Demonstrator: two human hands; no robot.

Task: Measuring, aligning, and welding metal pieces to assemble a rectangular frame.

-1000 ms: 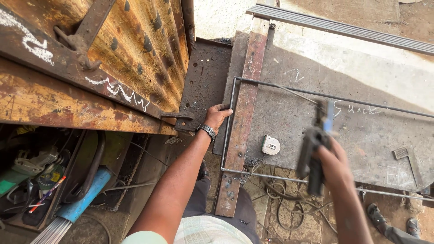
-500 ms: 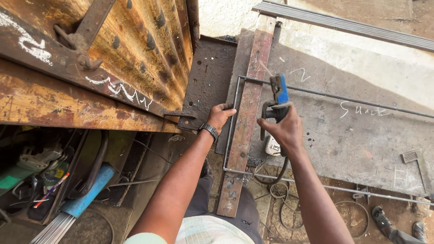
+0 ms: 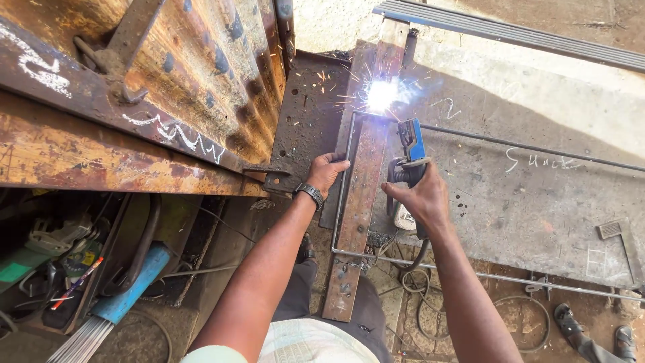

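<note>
My right hand (image 3: 422, 197) grips a blue welding electrode holder (image 3: 410, 143), pointed away from me. A bright white arc with flying sparks (image 3: 381, 93) burns just beyond it, at the far corner of a thin steel rod frame (image 3: 517, 146). My left hand (image 3: 327, 169), with a watch on the wrist, presses on the left side of that frame beside a rusty flat bar (image 3: 359, 202) lying lengthwise under it. The frame rests on a grey metal worktable (image 3: 537, 195).
A large rusty riveted steel structure (image 3: 134, 87) fills the upper left. Below it lie welding rods (image 3: 80, 339), a blue tube (image 3: 131, 286) and tools. A cable (image 3: 413, 269) hangs under the table. A small white object (image 3: 403, 218) sits by my right wrist. Someone's sandalled feet (image 3: 591, 333) show at bottom right.
My right hand carried the electrode holder from the right side to the frame's far left corner, where an arc now burns with sparks. My left hand stayed on the frame.
</note>
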